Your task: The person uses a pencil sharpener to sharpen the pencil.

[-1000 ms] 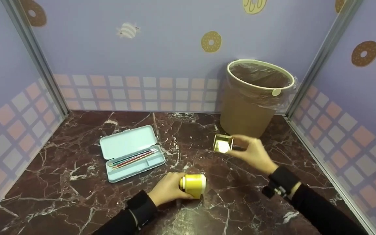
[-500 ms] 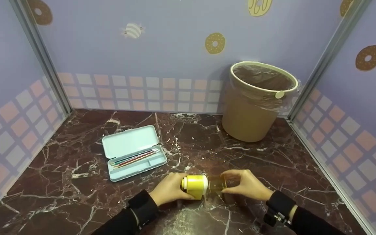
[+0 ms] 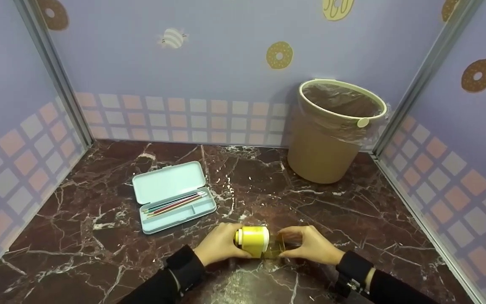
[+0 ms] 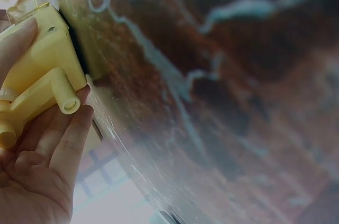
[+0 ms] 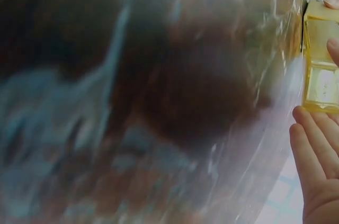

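A yellow hand-crank pencil sharpener is on the dark marbled table near the front. My left hand grips it from the left; its crank handle shows in the left wrist view. On the sharpener's other side, my right hand pinches a see-through yellow shavings drawer between thumb and fingers. The drawer is up against the sharpener's right end. How far it sits inside, I cannot tell.
An open light-blue pencil case with several pencils lies at left. At the back right stands a tan bin lined with a plastic bag. Small pale crumbs are scattered mid-table. Patterned walls enclose the back and sides.
My right hand has come from beside the bin, toward the front and left, bringing the drawer to the sharpener. The left hand keeps its grip in nearly the same place.
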{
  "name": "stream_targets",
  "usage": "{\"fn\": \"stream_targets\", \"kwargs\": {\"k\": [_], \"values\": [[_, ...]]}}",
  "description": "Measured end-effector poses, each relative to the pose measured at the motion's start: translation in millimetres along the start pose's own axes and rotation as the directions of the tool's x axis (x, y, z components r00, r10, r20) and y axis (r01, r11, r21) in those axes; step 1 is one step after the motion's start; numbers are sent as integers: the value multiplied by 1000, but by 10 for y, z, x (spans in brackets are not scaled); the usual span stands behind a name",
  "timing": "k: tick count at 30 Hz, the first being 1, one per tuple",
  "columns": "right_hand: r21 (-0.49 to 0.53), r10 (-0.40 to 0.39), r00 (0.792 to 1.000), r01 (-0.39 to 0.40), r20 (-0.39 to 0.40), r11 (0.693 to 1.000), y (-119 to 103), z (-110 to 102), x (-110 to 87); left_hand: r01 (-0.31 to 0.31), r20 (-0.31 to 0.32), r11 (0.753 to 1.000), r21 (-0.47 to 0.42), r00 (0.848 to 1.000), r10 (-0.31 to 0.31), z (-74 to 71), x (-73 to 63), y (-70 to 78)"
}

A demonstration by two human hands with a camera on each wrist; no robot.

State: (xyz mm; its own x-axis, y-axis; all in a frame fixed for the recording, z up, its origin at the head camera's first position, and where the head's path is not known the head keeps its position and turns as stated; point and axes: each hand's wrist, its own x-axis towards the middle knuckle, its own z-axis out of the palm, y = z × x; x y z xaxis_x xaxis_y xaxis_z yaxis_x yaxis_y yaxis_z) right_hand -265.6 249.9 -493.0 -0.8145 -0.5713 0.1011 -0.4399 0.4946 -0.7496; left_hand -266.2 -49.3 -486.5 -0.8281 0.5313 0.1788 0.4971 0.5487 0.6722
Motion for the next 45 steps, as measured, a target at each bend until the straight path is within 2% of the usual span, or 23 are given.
{"fn": "stream_targets", "kwargs": {"k": [7, 11, 16, 23, 27, 45], "values": [[88, 6, 1000, -6, -8, 996, 24, 71, 27, 5, 6, 1000, 2, 1000, -5, 11, 5, 5], [104, 9, 1000, -8, -9, 995, 38, 86, 43, 16, 5, 1000, 2, 1000, -16, 13, 6, -2], [84, 32, 999, -31, -5, 996, 46, 107, 47, 20, 10, 1000, -3, 1000, -20, 13, 6, -12], [-14, 2, 1000, -1, 9, 1000, -16, 111, 94, 10, 5, 1000, 0, 1000, -10, 16, 3, -16], [-40, 11, 1000, -11, 20, 999, -44, 123, 126, 17, 7, 1000, -5, 1000, -17, 11, -3, -7], [63, -4, 1000, 4, 1, 998, -134, 339, 286, 16, 1, 1000, 2, 1000, -16, -2, -2, 16]]}}
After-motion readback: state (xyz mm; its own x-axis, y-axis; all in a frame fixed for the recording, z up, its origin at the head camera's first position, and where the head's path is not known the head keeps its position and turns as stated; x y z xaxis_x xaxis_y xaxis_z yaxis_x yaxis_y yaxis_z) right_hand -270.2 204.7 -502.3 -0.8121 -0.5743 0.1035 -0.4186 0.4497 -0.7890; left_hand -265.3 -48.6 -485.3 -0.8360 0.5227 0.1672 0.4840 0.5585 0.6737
